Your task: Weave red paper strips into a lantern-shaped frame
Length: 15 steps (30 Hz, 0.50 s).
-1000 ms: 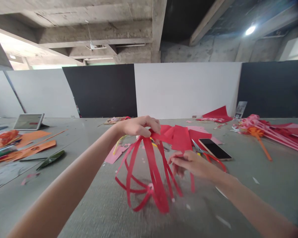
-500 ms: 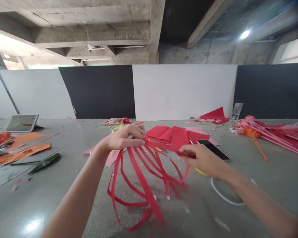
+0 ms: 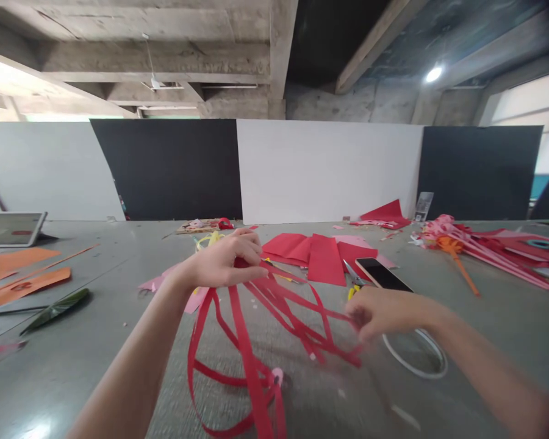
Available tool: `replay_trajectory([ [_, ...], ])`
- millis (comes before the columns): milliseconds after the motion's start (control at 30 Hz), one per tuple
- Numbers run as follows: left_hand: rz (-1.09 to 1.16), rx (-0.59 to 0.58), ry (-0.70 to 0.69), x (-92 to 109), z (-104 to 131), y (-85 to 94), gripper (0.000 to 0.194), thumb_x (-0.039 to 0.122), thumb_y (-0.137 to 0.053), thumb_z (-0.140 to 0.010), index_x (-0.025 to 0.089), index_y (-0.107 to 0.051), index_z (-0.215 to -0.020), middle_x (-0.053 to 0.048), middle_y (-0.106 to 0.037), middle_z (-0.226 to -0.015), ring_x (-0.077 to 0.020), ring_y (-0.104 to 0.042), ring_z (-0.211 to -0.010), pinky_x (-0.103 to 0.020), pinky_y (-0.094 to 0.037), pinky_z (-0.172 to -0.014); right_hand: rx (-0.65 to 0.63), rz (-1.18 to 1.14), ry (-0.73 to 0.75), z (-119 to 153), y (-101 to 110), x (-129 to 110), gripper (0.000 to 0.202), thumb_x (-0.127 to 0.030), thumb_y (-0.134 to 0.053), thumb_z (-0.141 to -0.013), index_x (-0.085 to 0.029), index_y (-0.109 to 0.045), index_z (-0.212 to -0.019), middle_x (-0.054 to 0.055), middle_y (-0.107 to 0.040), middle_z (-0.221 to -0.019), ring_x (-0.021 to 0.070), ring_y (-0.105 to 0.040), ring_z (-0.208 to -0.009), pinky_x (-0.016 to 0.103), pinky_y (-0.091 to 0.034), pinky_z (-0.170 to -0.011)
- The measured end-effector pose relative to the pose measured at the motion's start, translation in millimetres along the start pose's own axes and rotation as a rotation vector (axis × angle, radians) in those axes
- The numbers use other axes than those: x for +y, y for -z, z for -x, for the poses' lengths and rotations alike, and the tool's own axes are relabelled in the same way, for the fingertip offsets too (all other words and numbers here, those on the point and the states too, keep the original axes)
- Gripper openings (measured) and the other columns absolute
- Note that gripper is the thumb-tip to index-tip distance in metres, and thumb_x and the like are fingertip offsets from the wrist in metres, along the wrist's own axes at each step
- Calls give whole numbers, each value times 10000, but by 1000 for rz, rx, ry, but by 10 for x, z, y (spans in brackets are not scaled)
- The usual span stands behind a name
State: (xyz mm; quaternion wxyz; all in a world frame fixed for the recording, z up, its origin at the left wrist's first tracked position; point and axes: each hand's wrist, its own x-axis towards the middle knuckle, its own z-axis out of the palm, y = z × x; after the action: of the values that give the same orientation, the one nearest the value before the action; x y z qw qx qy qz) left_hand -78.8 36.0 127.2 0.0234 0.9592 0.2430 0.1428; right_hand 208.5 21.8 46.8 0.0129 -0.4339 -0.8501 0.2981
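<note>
Long red strips (image 3: pixel 244 332) hang and spread over the grey table from my left hand (image 3: pixel 231 259), whose fingers are closed round their gathered top. My right hand (image 3: pixel 375 314) is at the right ends of some strips, its fingers curled together and blurred; a strip runs to its fingertips. A small pink ring (image 3: pixel 277 376) lies among the strips near the front. Behind the hands are red paper sheets (image 3: pixel 326 259), a yellow cutter (image 3: pixel 283 274) and scissors (image 3: pixel 354 280) with yellow handles, partly behind my right hand.
A phone (image 3: pixel 383 274) and a white ring (image 3: pixel 416 366) lie near my right hand. Pink and red streamers (image 3: pixel 480 244) are at the right. Orange paper (image 3: pixel 27 289), a green leaf-like piece (image 3: pixel 57 310) and a tablet (image 3: pixel 13 228) stand or lie at the left.
My right hand has moved right and nearer, away from the red sheets, drawing some strips sideways. My left hand still grips the bundle. The view has turned slightly right.
</note>
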Motion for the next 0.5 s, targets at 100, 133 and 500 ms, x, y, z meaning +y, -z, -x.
replay_trajectory([
  [100, -38, -3, 14, -18, -10, -35, 370, 258, -438, -775, 169, -300, -444, 41, -299, -485, -116, -328, -587, -285, -308, -727, 101, -185, 30, 37, 56, -76, 135, -187, -514, -686, -182, -441, -573, -33, -535, -533, 96, -496, -477, 205, -338, -453],
  [133, -50, 0, 18, -25, -14, -45, 362, 256, -437, -774, 170, -307, -447, 40, -313, -487, -117, -336, -589, -287, -309, -733, 149, -244, 48, 41, 73, -102, 157, -210, -507, -710, -186, -421, -581, -32, -535, -540, 90, -484, -469, 203, -338, -447],
  [500, -153, -35, 16, -53, -61, -117, 378, 232, -422, -771, 168, -249, -440, 42, -301, -471, -108, -321, -561, -298, -309, -780, 203, -585, 52, -52, -1, -104, 187, -355, -446, -809, -192, -418, -721, 42, -655, -672, 151, -614, -565, 275, -435, -539],
])
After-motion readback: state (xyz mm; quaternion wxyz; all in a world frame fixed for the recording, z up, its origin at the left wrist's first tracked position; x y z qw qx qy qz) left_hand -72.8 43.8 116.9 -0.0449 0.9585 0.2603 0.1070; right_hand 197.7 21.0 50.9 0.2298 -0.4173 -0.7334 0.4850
